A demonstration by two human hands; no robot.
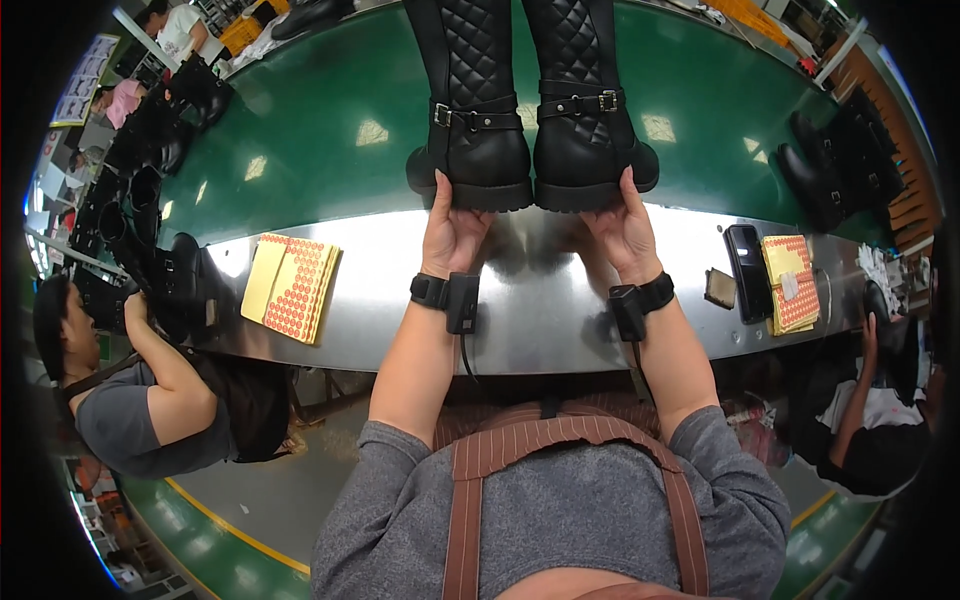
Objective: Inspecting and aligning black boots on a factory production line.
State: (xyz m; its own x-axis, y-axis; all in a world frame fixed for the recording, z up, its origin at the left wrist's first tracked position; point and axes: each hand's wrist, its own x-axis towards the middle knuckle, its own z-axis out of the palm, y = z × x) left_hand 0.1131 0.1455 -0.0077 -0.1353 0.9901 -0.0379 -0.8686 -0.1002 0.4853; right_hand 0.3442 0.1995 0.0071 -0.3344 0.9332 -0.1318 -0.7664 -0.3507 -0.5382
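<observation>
Two tall black boots [478, 140] [585, 140] with quilted shafts, buckled straps and ridged soles stand side by side before me, heels toward me. My left hand [455, 232] grips the left boot at its heel, thumb up along the side and fingers curled under the sole. In the same way my right hand [622, 230] grips the right boot, its thumb against the outer side of the heel. The fingertips are partly hidden beneath the soles. Each wrist wears a black strap with a small box and a cable.
A metal edge strip [400, 300] borders the green table [330, 120]. Yellow sticker sheets [290, 288] lie left; more sticker sheets [790, 285], a black phone [747, 272] and a small dark block [720, 288] lie right. More black boots [840, 165] stand at both sides, beside co-workers [150, 400].
</observation>
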